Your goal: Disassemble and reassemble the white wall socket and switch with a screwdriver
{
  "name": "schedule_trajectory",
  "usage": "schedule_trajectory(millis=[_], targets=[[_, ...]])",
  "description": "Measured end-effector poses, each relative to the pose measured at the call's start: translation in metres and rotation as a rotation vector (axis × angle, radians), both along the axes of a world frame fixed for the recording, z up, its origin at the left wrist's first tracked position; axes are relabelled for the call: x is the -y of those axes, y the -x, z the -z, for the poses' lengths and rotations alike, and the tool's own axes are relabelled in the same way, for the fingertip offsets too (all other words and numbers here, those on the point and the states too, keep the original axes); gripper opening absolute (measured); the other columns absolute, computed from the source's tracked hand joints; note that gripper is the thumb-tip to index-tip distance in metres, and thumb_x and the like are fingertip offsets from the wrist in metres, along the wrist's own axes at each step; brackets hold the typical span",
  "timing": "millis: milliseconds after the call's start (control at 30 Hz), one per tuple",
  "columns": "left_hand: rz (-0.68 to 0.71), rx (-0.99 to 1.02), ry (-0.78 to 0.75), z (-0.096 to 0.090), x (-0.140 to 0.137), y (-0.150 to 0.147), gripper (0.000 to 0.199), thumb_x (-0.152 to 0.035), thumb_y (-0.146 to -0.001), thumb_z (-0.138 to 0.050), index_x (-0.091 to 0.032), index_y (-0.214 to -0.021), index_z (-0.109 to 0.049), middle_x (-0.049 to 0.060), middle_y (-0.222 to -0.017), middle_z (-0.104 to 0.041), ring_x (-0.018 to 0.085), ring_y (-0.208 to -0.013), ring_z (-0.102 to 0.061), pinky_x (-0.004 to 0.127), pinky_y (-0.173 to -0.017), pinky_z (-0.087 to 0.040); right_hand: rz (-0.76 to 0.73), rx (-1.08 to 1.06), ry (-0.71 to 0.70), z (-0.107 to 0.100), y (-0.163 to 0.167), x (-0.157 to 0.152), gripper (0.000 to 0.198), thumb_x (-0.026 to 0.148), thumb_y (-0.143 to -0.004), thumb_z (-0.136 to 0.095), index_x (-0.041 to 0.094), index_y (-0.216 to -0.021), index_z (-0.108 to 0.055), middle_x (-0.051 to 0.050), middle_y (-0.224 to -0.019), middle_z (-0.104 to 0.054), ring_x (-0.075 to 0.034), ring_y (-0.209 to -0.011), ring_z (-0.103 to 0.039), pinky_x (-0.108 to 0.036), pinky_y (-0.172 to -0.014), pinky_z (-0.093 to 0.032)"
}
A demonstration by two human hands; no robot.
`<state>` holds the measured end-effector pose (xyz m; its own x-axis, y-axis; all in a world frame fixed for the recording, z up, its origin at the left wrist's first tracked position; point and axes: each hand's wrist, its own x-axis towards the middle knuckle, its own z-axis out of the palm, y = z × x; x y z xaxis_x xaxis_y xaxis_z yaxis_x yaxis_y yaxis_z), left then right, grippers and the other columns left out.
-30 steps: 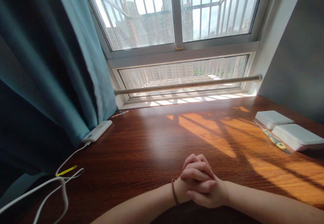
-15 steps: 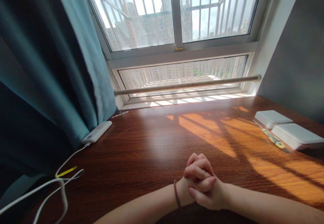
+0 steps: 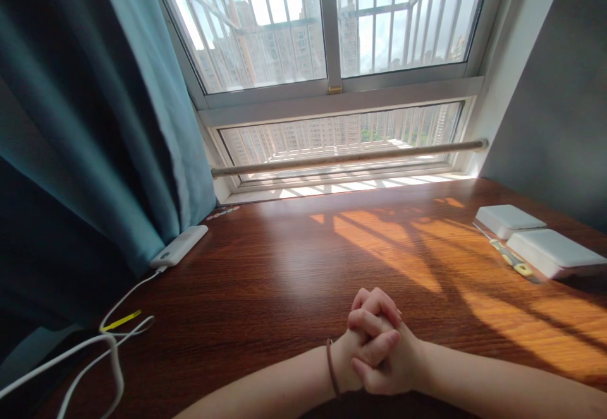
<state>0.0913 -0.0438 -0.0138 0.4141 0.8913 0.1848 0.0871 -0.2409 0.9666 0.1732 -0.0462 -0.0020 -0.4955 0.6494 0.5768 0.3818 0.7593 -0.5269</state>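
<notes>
From my remote station I saw the power bank [image 3: 180, 247] leftmost on the desk [image 3: 284, 267]; nearer me, my left hand [image 3: 349, 351] clasped my right hand [image 3: 401, 363], fingers laced; rightward, the screwdriver [image 3: 510, 259] lay beside two boxes [image 3: 557, 249].

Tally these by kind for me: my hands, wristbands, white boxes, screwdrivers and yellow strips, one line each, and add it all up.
Left hand and right hand: 2
Wristband: 1
White boxes: 2
Screwdriver: 1
Yellow strip: 1
Total: 7
</notes>
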Motion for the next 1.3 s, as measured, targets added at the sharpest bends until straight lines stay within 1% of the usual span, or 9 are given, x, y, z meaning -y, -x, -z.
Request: schedule_trajectory(millis=[200,400,533,767,867,967,1100,1200,1300], targets=[[-0.028,0.184,-0.012,-0.012,0.004,0.009,0.063,-0.082,-0.055,-0.038,-0.021,-0.064,-0.047,0.008,-0.084,-0.045,0.029,-0.086,-0.048,0.045,-0.079,-0.046,0.064,0.098,0.059,-0.014,0.0,0.002,0.035,0.035,-0.055,-0.057,0.022,-0.086,-0.047,-0.003,-0.079,-0.044,-0.02,-0.069,-0.046,-0.033,-0.057,-0.043],[0.169,0.284,0.142,-0.026,-0.002,0.017,0.054,-0.06,-0.063,-0.056,-0.02,-0.099,-0.047,0.008,-0.092,-0.052,0.028,-0.088,-0.056,0.042,-0.079,-0.048,0.152,0.233,0.119,-0.025,0.002,0.002,0.034,0.035,-0.056,-0.054,0.017,-0.085,-0.047,-0.005,-0.073,-0.05,-0.021,-0.067,-0.051,-0.038,-0.062,-0.045],[0.132,0.267,0.075,-0.026,-0.003,0.025,0.058,-0.06,-0.062,-0.056,-0.018,-0.101,-0.048,0.011,-0.101,-0.051,0.032,-0.098,-0.052,0.042,-0.086,-0.045,0.193,0.295,0.085,-0.026,0.004,0.0,0.042,0.039,-0.06,-0.055,0.014,-0.093,-0.051,-0.009,-0.076,-0.056,-0.023,-0.068,-0.056,-0.039,-0.063,-0.046],[0.175,-0.336,-0.391,-0.028,-0.028,0.057,0.054,-0.049,-0.079,-0.045,-0.018,-0.123,-0.044,0.008,-0.104,-0.06,0.023,-0.096,-0.057,0.033,-0.088,-0.044,0.202,0.413,-0.111,-0.021,-0.005,-0.014,0.071,0.06,-0.072,-0.049,0.007,-0.119,-0.045,-0.019,-0.09,-0.066,-0.027,-0.065,-0.065,-0.032,-0.051,-0.045],[-0.141,-0.507,-0.519,-0.025,-0.045,0.063,0.042,-0.038,-0.091,-0.025,-0.016,-0.095,-0.06,0.006,-0.072,-0.064,0.015,-0.065,-0.058,0.025,-0.065,-0.045,0.345,0.423,-0.057,-0.026,-0.015,-0.032,0.052,0.053,-0.084,-0.04,0.009,-0.111,-0.05,-0.011,-0.077,-0.069,-0.023,-0.061,-0.066,-0.028,-0.051,-0.041],[-0.331,-0.552,-0.565,-0.021,-0.055,0.059,0.048,-0.033,-0.093,-0.024,-0.016,-0.062,-0.056,0.0,-0.048,-0.05,0.009,-0.044,-0.044,0.021,-0.049,-0.034,0.509,0.457,-0.07,-0.029,-0.032,-0.053,0.041,0.04,-0.093,-0.029,0.016,-0.077,-0.057,-0.005,-0.059,-0.065,-0.019,-0.057,-0.064,-0.025,-0.051,-0.035],[-0.278,-0.56,-0.659,-0.015,-0.055,0.052,0.051,-0.032,-0.09,-0.037,-0.016,-0.041,-0.04,-0.004,-0.038,-0.036,0.005,-0.037,-0.03,0.022,-0.043,-0.021,0.626,0.458,-0.121,-0.017,-0.077,-0.068,0.029,0.027,-0.093,-0.032,0.014,-0.098,-0.057,-0.006,-0.066,-0.066,-0.017,-0.056,-0.062,-0.025,-0.051,-0.034],[-0.178,-0.569,-0.811,-0.011,-0.05,0.051,0.049,-0.029,-0.086,-0.042,-0.015,-0.039,-0.039,-0.004,-0.038,-0.04,0.004,-0.036,-0.03,0.022,-0.043,-0.019,0.699,0.554,-0.273,-0.005,-0.127,-0.073,0.026,0.027,-0.09,-0.037,0.015,-0.103,-0.055,-0.009,-0.087,-0.066,-0.019,-0.075,-0.062,-0.026,-0.06,-0.039],[-0.088,-0.58,-1.051,-0.01,-0.046,0.052,0.045,-0.024,-0.085,-0.044,-0.015,-0.041,-0.042,-0.004,-0.039,-0.044,0.004,-0.034,-0.031,0.022,-0.041,-0.019,0.937,0.675,-0.185,-0.002,-0.182,-0.083,0.027,0.03,-0.087,-0.038,0.017,-0.1,-0.058,-0.012,-0.097,-0.063,-0.027,-0.091,-0.058,-0.033,-0.068,-0.041]])
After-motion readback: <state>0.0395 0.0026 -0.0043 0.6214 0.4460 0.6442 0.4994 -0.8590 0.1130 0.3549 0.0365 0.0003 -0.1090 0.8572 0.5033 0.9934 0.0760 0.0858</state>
